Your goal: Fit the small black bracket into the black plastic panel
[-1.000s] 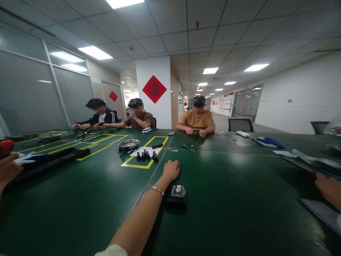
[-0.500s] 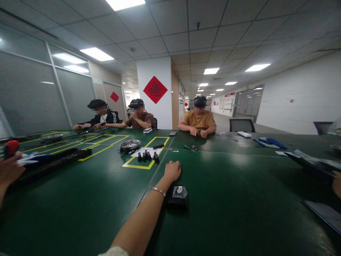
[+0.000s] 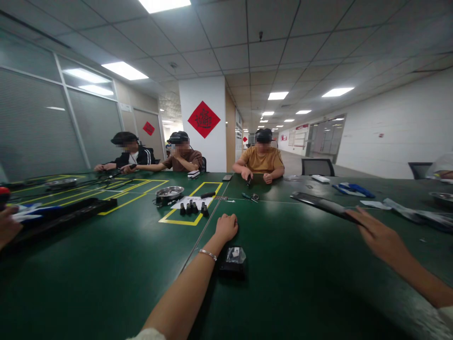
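Note:
My left hand (image 3: 226,227) rests on the green table (image 3: 116,264) as a closed fist, a thin bracelet on its wrist. Just right of that forearm lies a small black box (image 3: 231,265) with a clear plastic bag on top. My right hand (image 3: 378,237) reaches in from the right above the table. Its fingers grip the near end of a long flat black tray (image 3: 323,204), which slants away to the left, slightly above the tabletop.
A yellow-taped rectangle (image 3: 177,221) holds several small black parts (image 3: 193,208), white paper and a metal bowl (image 3: 171,191). Three people sit across the table. Another person's hand (image 3: 6,227) is at the left edge beside a long black tray (image 3: 63,215). Gloves (image 3: 350,189) lie far right.
My right hand has swung in from the right edge toward the middle, carrying the long black tray with it. My left fist and the black box have stayed put.

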`<move>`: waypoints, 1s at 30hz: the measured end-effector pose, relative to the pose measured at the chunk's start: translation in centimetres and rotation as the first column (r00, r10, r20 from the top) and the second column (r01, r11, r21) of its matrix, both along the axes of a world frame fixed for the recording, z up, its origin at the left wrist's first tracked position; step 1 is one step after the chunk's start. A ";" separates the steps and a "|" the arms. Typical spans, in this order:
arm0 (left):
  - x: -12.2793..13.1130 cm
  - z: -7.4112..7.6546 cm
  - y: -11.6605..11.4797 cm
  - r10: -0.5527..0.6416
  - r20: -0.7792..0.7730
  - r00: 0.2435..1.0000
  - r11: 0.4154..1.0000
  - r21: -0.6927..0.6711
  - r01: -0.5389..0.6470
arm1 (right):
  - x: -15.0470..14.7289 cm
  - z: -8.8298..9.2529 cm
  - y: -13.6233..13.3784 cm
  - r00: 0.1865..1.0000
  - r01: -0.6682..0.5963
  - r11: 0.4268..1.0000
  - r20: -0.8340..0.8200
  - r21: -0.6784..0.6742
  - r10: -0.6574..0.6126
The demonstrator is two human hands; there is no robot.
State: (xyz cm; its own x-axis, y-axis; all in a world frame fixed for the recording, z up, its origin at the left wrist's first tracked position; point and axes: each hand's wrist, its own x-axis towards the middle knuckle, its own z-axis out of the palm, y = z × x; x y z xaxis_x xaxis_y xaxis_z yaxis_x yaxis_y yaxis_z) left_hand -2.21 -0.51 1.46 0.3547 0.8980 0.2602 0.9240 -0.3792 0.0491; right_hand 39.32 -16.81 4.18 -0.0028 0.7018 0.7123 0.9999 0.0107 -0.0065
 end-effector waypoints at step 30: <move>0.1 -0.2 0.2 0.009 -0.022 1.000 1.000 0.013 -0.009 | -0.2 -0.6 0.8 0.913 -0.374 0.867 -0.294 -0.330 0.282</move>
